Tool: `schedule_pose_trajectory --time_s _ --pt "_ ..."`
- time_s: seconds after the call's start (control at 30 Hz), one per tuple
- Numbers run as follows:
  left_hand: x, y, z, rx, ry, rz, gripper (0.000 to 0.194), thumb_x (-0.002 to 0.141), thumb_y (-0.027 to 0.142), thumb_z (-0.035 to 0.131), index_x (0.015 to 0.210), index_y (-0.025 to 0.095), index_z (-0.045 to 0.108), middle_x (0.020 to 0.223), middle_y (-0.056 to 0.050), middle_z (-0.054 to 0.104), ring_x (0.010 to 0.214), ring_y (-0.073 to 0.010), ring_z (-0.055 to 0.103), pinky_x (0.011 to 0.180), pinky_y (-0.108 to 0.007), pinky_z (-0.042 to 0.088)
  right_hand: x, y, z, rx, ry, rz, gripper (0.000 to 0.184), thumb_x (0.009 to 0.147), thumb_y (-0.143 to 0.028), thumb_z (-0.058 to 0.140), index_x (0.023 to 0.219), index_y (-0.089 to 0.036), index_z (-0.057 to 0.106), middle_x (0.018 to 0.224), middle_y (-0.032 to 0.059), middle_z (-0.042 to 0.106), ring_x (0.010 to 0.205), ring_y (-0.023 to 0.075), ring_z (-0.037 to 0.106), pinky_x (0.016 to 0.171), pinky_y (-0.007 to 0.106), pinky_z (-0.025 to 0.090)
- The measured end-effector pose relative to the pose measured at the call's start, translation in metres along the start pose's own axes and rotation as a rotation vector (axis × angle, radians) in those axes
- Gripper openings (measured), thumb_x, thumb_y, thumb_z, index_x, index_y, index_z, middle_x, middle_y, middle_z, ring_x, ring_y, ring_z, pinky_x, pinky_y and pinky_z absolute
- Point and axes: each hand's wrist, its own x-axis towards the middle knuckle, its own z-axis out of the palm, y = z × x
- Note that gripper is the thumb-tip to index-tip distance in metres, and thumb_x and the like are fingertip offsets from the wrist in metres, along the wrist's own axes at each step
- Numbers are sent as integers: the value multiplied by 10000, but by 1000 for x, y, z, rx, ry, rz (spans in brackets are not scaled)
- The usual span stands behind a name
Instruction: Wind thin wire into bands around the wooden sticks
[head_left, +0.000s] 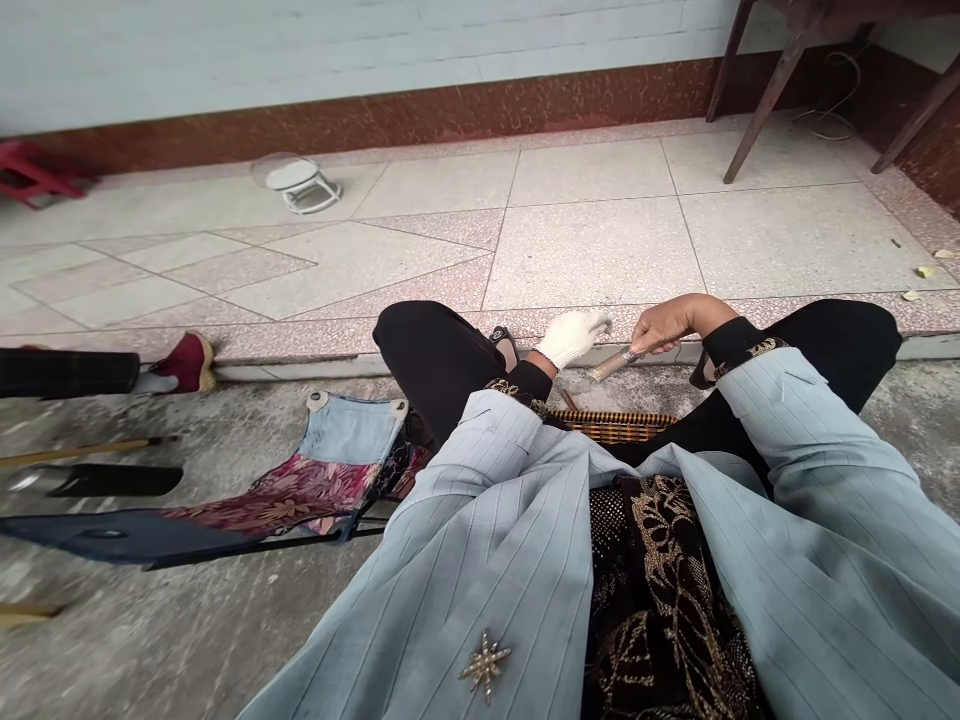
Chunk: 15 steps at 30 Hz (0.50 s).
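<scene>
Past the pale blue jacket (pixel 480 520), a woven basket (pixel 619 428) sat between the person's knees; legs and jacket hid its inside, so what had been put in it or was left could not be told. Above its rim, the short tool (pixel 613 366) pointed down and leftward, its lower end free. The right hand (pixel 670 322), bare, had its fingers closed around the tool's other end. The left hand (pixel 570 338), in a white glove, was just beside it, fingers bent; whether they pinched anything small was unclear. The work looked under way, since the tool was gripped, yet no finished piece showed to measure progress by.

Knees hemmed the hands in on both sides, and the step (pixel 442 362) lay close ahead. To the left stood a folding chair (pixel 307 490), and past it another person's red shoe (pixel 189 362). Farther off, a small white stand (pixel 300 180) was on the tiled floor (pixel 592 240), with a table (pixel 772 95) by the wall (pixel 420 45).
</scene>
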Motion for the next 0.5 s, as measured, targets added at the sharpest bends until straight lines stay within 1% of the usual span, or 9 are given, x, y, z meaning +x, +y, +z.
schedule_pose_trajectory --time_s 0.07,0.1,0.17,0.23,0.3,0.33,0.43,0.5 --pt "-1 2 0 13 -9 -2 143 893 227 567 917 189 702 830 -80 713 914 -213 593 789 -273 387 1 -2 0 -94 58 160 410 890 -564 603 819 -160 619 605 -14 497 521 118 429 555 287 335" --pt "-2 4 0 11 -15 1 131 890 217 567 891 192 696 798 -75 704 898 -208 588 773 -268 382 2 -3 -1 -159 108 232 396 898 -544 600 831 -155 635 626 4 518 543 134 455 571 299 348" --pt "-3 7 -1 -26 -25 17 118 878 192 569 840 185 681 746 -63 680 853 -195 579 743 -259 371 5 -6 -2 -304 247 347 403 902 -533 598 842 -140 662 698 62 575 632 186 531 611 329 374" --pt "-5 11 -2 -85 -31 42 121 872 171 564 823 167 674 725 -50 661 805 -177 569 726 -253 363 9 -7 -4 -384 416 414 438 910 -548 576 864 -124 678 793 127 618 744 249 587 643 354 392" --pt "-7 14 -2 -129 -38 66 137 879 164 547 842 152 678 733 -38 653 762 -156 556 720 -250 360 12 -8 -6 -371 552 432 476 926 -568 534 885 -116 678 844 161 631 799 279 603 650 365 400" --pt "-7 15 -2 -142 -40 76 148 884 164 537 856 147 682 740 -33 653 743 -146 547 718 -249 361 13 -8 -6 -333 593 430 484 932 -574 516 885 -119 672 845 163 632 793 275 603 645 364 401" --pt "-8 15 1 -170 -49 94 177 894 161 513 883 139 688 735 -24 652 701 -127 521 711 -250 366 13 -7 -7 -190 662 391 452 946 -557 502 825 -141 633 787 133 622 687 217 574 615 342 397" --pt "-8 13 5 -237 -41 68 182 898 165 508 883 139 687 693 -18 639 675 -124 505 698 -254 373 13 -7 -6 -85 698 336 429 964 -520 489 763 -156 592 725 100 601 598 169 528 591 323 393"
